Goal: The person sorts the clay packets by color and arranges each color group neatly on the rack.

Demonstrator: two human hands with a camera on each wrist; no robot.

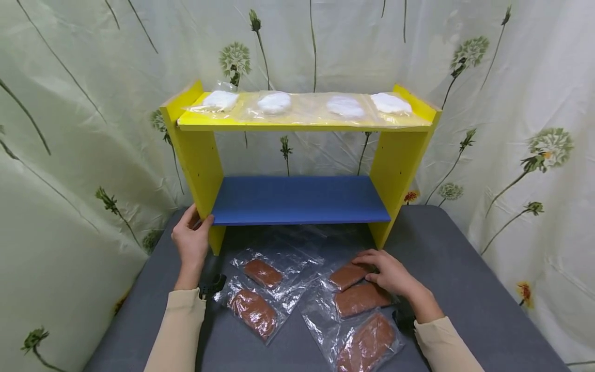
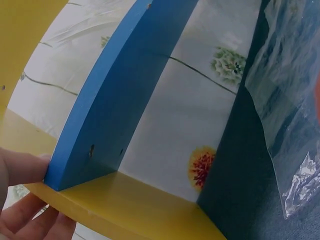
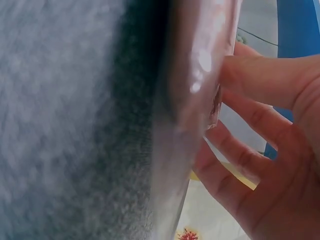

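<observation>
gripping one shelf (image 1: 301,200) with left hand (image 1: 192,242), right hand (image 1: 392,271) spread on one of five brown packets (image 1: 345,277), four white packets (image 1: 275,103) above

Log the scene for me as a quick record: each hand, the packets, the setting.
Left hand: grips the left side of the yellow shelf unit, by the blue shelf
Right hand: touches the farthest right-side brown slab
Brown slabs: five, bagged; two left, three right
White pieces: four, bagged, on top
Surface: dark table
Backdrop: flower-print curtain
</observation>
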